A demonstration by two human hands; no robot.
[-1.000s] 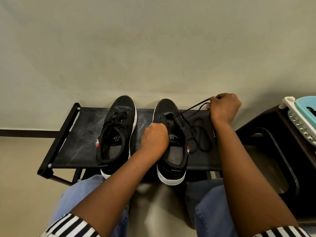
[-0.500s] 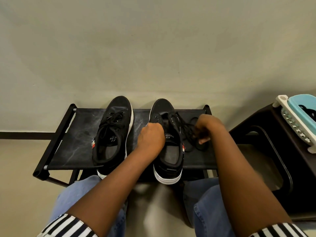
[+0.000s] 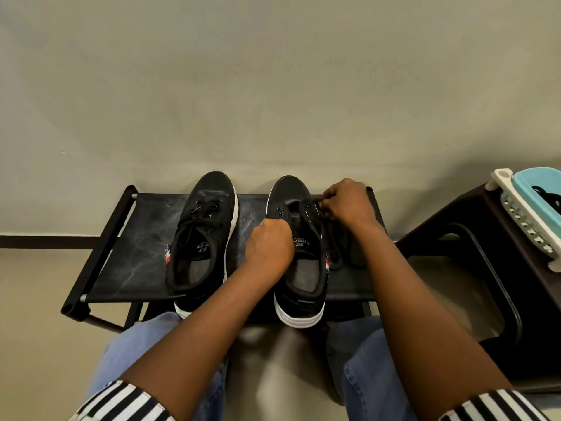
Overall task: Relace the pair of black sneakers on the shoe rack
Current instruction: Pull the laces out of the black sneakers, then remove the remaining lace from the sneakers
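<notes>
Two black sneakers with white soles stand side by side on the black shoe rack (image 3: 127, 262), toes to the wall. The left sneaker (image 3: 200, 238) is laced. The right sneaker (image 3: 299, 268) has open eyelets, and its loose black lace (image 3: 340, 247) lies in loops on the rack beside it. My left hand (image 3: 268, 246) grips the left edge of the right sneaker's opening. My right hand (image 3: 346, 203) pinches the lace at the upper right eyelets of that sneaker.
A dark brown plastic stool (image 3: 473, 268) stands right of the rack, with a white and light blue basket (image 3: 528, 208) on it. The wall rises just behind the rack. My knees in blue jeans (image 3: 361, 360) sit below the rack's front edge.
My right hand first pulled the lace out to the right, dropped beside the shoe, and now sits at the shoe's right eyelets. My left hand has stayed on the shoe.
</notes>
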